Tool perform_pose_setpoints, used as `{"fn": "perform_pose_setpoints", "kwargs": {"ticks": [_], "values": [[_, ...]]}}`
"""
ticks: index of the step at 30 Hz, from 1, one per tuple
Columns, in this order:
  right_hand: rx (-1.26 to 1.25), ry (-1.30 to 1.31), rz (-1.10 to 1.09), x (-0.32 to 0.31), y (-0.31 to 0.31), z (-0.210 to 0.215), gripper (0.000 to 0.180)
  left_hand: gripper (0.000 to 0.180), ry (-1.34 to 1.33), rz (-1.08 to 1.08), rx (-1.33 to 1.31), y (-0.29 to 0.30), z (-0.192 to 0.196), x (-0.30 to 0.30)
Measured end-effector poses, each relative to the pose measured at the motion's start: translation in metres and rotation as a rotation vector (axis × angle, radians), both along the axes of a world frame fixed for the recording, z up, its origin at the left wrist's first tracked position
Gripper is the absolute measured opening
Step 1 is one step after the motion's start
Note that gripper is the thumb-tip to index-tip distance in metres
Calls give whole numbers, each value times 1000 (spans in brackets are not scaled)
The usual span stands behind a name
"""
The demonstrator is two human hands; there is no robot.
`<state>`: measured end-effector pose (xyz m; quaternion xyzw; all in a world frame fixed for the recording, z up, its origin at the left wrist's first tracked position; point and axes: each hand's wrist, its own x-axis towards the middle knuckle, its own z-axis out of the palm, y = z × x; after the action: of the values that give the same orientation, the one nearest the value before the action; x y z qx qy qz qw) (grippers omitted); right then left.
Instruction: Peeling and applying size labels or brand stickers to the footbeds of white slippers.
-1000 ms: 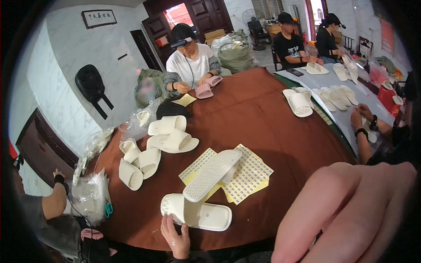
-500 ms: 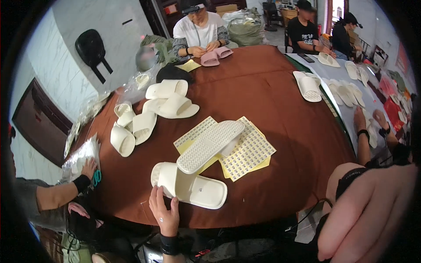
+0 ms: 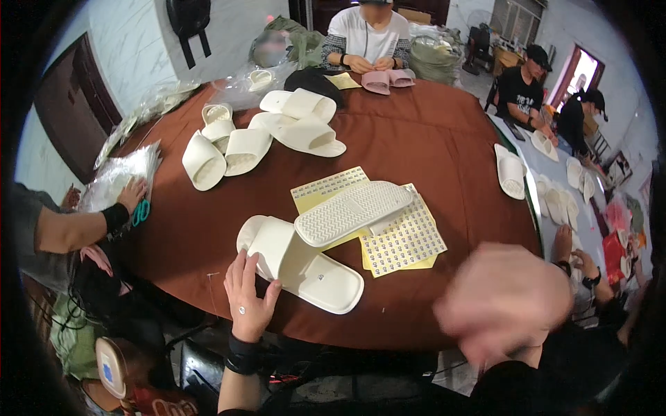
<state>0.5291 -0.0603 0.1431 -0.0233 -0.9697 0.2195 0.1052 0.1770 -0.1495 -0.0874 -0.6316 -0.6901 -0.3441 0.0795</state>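
A cream slide slipper (image 3: 333,288) lies sole down near the table's front edge, a small printed mark on its insole. My left hand (image 3: 251,298) rests its outstretched fingers against the slipper's strap side, thumb apart. Another cream slipper (image 3: 354,211) lies sole up just beyond it, tilted over sheets of small stickers. One yellow-edged sticker sheet (image 3: 409,243) shows at its right, and a second sheet (image 3: 326,184) pokes out on the far side. My right hand (image 3: 503,301) hovers off the table's right front, smeared by motion, its fingers unreadable.
Several cream slippers (image 3: 248,149) are grouped at the far left. A co-worker's hand (image 3: 132,194) rests on clear bags beside teal scissors (image 3: 141,211). Across the brown-covered table (image 3: 430,139), a person handles pink slippers (image 3: 377,82). More people work at a side table (image 3: 517,142) on the right.
My right arm, close up at the lower right before, has swung so that the blurred hand shows over the table's right front. The view has shifted; my left hand stays at the slipper.
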Motion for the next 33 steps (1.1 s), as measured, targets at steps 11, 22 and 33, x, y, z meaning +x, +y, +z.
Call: {"fn": "perform_pose_setpoints", "kwargs": {"ticks": [11, 22, 33], "values": [[584, -113, -629, -40, 127, -180, 53, 72, -32, 47, -17, -5, 2, 1], [521, 207, -680, -56, 135, -166, 20, 71, -64, 60, 13, -7, 5, 0], [-138, 409, -857, -27, 81, -105, 18, 71, -77, 131, 23, -8, 10, 6]]}}
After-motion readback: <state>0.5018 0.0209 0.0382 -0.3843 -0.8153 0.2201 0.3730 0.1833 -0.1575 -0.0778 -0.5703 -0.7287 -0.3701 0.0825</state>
